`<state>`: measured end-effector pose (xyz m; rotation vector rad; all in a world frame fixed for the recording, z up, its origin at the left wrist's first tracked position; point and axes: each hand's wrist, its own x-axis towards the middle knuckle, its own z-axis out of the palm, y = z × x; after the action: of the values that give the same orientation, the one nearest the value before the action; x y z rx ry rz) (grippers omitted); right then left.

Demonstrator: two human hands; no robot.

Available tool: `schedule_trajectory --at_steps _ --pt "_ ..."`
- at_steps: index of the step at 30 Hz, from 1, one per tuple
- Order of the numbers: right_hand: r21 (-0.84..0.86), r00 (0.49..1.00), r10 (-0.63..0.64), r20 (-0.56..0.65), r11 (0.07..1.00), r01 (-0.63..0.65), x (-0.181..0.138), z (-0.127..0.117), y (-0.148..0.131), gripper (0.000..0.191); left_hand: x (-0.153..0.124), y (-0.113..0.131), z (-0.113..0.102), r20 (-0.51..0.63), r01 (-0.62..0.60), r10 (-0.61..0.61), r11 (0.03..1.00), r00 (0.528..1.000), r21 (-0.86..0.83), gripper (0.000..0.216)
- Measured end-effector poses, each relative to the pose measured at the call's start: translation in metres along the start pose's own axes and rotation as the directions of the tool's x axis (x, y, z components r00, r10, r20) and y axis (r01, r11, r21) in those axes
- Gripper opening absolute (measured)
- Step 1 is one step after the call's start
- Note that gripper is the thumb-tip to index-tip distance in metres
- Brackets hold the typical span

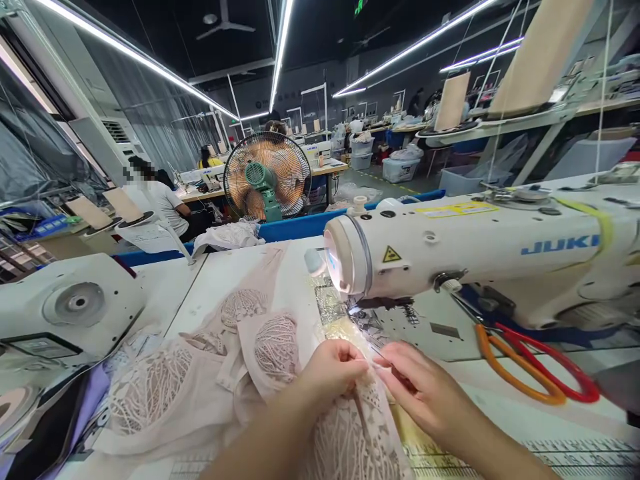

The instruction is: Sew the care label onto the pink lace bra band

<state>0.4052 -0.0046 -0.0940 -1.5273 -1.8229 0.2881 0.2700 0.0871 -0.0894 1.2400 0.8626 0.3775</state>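
Just in front of the sewing machine, my left hand is closed, pinching the edge of a pale pink lace piece. My right hand is closed at the same edge from the other side, its thumb and fingers pressed together. A slim metallic bit shows by the right fingertips; whether I hold it or it belongs to the machine, I cannot tell. The lace hangs down toward me between both wrists. Left of my hands lie pale pink bras with lace cups. The machine's lamp lights its needle area.
Scissors with orange and red handles lie right, under the machine arm. A printed ruler runs along the table's front edge. Another machine stands left. Beyond the table are a large fan and a seated person.
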Motion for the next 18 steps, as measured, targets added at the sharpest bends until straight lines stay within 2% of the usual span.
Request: schedule_trajectory --at_steps 4,9,11,15,18 --pt "-0.027 0.996 0.085 0.021 0.996 -0.084 0.0125 0.0089 0.0072 0.025 0.0007 -0.0008 -0.0007 0.016 0.000 0.000 1.000 1.000 -0.002 0.012" --pt "-0.051 0.979 0.197 -0.045 0.979 -0.200 0.0104 0.0029 0.0072 0.022 0.0037 -0.0040 -0.0007 -0.003 -0.003 0.003 1.000 1.000 -0.004 0.012" --pt "-0.062 0.981 0.187 -0.041 0.980 -0.190 0.0072 0.0007 0.0041 0.022 0.0036 -0.0043 -0.0002 -0.005 -0.002 0.002 1.000 1.000 -0.001 0.010" --pt "-0.105 0.994 0.094 0.058 0.991 -0.088 0.0045 0.0039 0.0032 0.024 0.0024 -0.0036 -0.0003 0.025 -0.006 0.006 1.000 1.000 0.012 0.008" --pt "-0.129 0.991 0.117 0.062 0.986 -0.108 0.0065 0.0077 0.0063 0.024 0.0026 -0.0037 -0.0018 0.052 -0.004 0.004 1.000 0.999 0.014 0.008"
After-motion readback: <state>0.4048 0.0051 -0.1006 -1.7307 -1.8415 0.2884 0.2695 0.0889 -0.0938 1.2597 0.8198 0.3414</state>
